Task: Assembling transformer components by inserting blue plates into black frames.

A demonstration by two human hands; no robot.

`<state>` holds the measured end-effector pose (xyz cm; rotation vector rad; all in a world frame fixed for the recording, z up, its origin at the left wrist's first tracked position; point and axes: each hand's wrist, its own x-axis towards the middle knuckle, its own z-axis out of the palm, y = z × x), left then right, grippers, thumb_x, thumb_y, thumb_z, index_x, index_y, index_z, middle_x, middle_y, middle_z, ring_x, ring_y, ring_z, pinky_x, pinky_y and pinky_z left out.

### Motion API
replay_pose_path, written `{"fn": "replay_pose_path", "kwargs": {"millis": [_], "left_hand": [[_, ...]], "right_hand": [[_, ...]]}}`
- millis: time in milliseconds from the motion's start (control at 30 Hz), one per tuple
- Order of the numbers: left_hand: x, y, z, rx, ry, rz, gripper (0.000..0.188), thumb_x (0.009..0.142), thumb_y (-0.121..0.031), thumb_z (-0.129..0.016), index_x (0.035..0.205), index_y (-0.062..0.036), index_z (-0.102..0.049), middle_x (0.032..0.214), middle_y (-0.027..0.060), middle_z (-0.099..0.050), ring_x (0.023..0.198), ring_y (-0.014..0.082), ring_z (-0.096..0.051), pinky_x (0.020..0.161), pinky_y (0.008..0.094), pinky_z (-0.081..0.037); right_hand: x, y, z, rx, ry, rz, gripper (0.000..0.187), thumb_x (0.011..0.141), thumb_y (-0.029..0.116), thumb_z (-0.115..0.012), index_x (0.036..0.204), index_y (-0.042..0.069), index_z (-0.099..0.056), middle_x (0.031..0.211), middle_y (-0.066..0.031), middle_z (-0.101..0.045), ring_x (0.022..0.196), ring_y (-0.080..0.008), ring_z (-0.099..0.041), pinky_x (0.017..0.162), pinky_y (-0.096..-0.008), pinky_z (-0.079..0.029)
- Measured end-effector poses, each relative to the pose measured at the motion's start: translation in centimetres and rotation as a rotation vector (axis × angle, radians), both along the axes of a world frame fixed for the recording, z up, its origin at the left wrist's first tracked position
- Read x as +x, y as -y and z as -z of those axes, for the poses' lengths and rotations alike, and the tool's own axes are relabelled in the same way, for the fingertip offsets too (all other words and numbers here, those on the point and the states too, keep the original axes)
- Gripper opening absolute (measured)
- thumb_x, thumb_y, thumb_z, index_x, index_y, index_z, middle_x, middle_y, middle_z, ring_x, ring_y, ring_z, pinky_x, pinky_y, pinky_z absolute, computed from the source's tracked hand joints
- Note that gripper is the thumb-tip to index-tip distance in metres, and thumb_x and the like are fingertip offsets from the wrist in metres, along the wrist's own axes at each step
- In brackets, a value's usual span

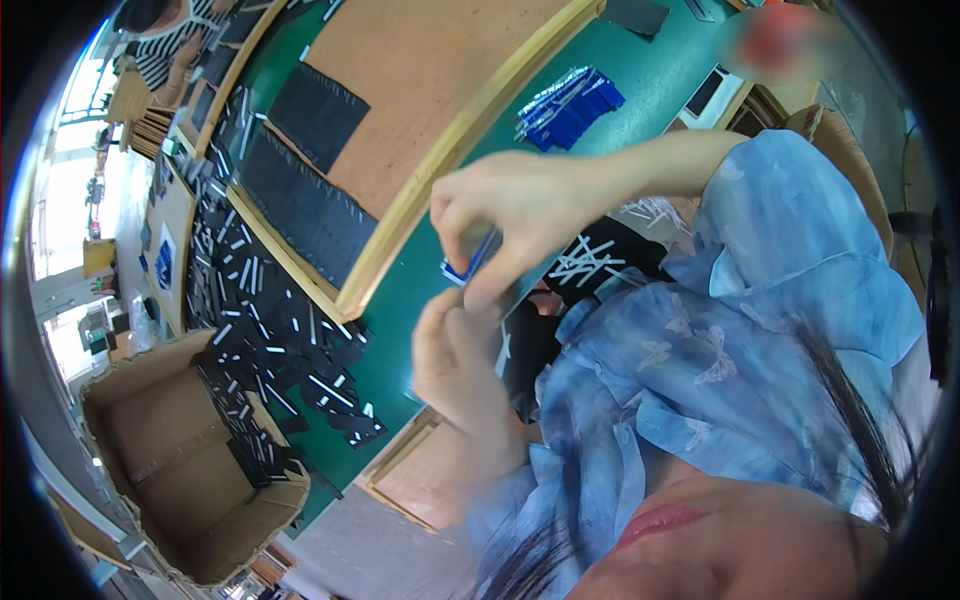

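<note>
Over at the green counter (392, 297), the right hand (515, 208) has a small blue piece (470, 264) pinched in its grip, just above the left hand (455, 362). That one's blurred; I can't tell whether its grip is closed. Blue bundles (572, 108) lie beyond the right hand.

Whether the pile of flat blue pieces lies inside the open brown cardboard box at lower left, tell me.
No: the blue pile lies on the flat green tabletop, apart from the open brown cardboard box.
</note>
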<state>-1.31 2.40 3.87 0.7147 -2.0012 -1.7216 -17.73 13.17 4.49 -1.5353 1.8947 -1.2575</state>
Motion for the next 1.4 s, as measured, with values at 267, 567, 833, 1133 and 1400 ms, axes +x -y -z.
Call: {"fn": "replay_pose_path", "kwargs": {"millis": [267,567,833,1133,1400], "left_hand": [[0.5,1.2,1.5,0.065,-0.103,0.087,0.022,0.094,-0.01,-0.051,0.109,0.0051,-0.056,0.093,0.0125,-0.063,0.073,0.0156,-0.063,0.067,0.0242,-0.051],[0.0,1.9,1.7,0.135,-0.146,0.119,0.025,0.095,-0.014,-0.051,0.108,0.0066,-0.055,0.086,0.016,-0.064,0.071,0.0185,-0.065,0.065,0.0269,-0.053],[0.4,4.0,2.6,-0.036,-0.037,0.013,0.024,0.09,-0.017,-0.061,0.1,0.0028,-0.052,0.093,0.0128,-0.06,0.079,0.0183,-0.06,0.066,0.0281,-0.05],[-2.4,3.5,4.0,1.066,-0.197,0.351,0.037,0.093,-0.029,-0.055,0.116,0.0001,-0.05,0.114,0.0158,-0.057,0.089,0.0213,-0.059,0.073,0.0287,-0.051],[-1.0,2.3,3.0,0.477,-0.098,0.244,0.051,0.098,-0.038,-0.04,0.127,0.0048,-0.043,0.121,0.0192,-0.056,0.089,0.0183,-0.06,0.072,0.0283,-0.05]], "right_hand": [[-0.8,-2.3,1.7,0.003,-0.153,0.301,0.041,0.064,0.036,-0.08,0.072,0.006,-0.053,0.083,-0.0075,-0.051,0.077,-0.0257,-0.055,0.063,-0.0338,-0.043],[-1.0,-2.6,1.1,0.088,0.074,0.189,0.03,0.072,0.033,-0.075,0.07,0.006,-0.062,0.084,-0.0055,-0.055,0.078,-0.0226,-0.057,0.065,-0.0322,-0.044],[-0.9,-1.8,-0.7,0.152,-0.097,0.019,0.016,0.076,0.018,-0.074,0.077,0.004,-0.066,0.09,-0.0049,-0.058,0.078,-0.0159,-0.057,0.066,-0.0263,-0.043],[0.2,0.0,0.6,-0.434,0.107,-0.145,0.034,0.072,0.014,-0.078,0.101,0.006,-0.063,0.099,-0.0048,-0.058,0.086,-0.0155,-0.056,0.068,-0.0223,-0.045],[-13.1,7.4,2.0,0.115,-0.585,0.289,0.03,0.069,0.02,-0.073,0.094,0.007,-0.065,0.099,-0.0088,-0.061,0.091,-0.0272,-0.059,0.072,-0.0365,-0.048]]}}
